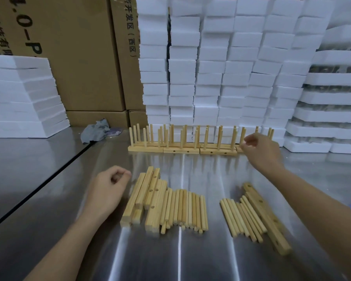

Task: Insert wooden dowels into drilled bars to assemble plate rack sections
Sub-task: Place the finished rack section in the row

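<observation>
Well, from my remote seat I count the front row of plate rack sections [181, 151] standing along the far edge of the steel surface [190, 260] as four bars end to end, dowels upright; the fourth is mostly hidden behind my right hand [260, 152], and more sections stand close behind, too overlapped to count. The right grip reaches to that fourth section with fingers curled; I cannot tell whether it pinches a dowel or only touches it. My left hand [109, 187] hovers over the middle of the surface, just beside the pile of loose drilled bars [148, 197], its grip curled in, thumb meeting forefinger, with nothing visible inside. That pile holds roughly six bars, stacked so that I cannot count them surely. Touching it toward the right edge lies a batch of loose dowels [186, 209], about fourteen side by side. Well apart, nearer the right edge, lies a smaller dowel batch [241, 216] of about eight, leaning against what looks like a pair of drilled bars [272, 222]. A grey cloth [95, 130] is crumpled at the far edge, before cardboard boxes [79, 57] and many stacked foam blocks [211, 67].
</observation>
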A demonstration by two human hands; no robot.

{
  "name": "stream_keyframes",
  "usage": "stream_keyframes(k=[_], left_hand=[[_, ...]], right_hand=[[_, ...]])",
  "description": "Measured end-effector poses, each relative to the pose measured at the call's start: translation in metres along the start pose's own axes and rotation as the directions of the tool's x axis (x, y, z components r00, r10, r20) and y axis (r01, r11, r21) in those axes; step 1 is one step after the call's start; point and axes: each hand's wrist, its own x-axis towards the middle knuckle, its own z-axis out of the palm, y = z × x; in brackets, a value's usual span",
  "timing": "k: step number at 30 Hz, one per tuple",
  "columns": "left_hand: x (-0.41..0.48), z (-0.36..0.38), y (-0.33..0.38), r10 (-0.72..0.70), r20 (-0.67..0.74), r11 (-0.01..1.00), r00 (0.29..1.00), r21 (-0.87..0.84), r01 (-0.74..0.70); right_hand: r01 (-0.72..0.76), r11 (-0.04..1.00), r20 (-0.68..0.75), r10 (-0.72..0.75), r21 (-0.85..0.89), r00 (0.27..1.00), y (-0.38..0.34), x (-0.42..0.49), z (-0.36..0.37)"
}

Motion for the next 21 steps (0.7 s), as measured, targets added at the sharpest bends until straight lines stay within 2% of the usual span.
stream_keyframes(k=[4,8,12,21], left_hand=[[-0.003,0.002,0.003,-0.01,0.177,0.999,0.984,0.049,0.001],[-0.005,-0.002,0.004,-0.036,0.22,0.996,0.975,0.088,0.016],[-0.008,-0.004,0.009,-0.054,0.261,0.987,0.964,0.159,0.012],[-0.01,-0.013,0.013,-0.144,0.281,0.99,0.949,0.037,0.14]], right_hand=[[0.166,0.985,0.021,-0.167,0.05,0.986,-0.041,-0.079,-0.028],[0.252,0.966,0.091,-0.257,0.066,0.962,-0.068,-0.166,-0.032],[0.355,0.934,0.115,-0.349,-0.041,0.93,-0.07,-0.206,-0.026],[0.317,0.948,0.13,-0.313,-0.008,0.941,-0.052,-0.197,-0.042]])
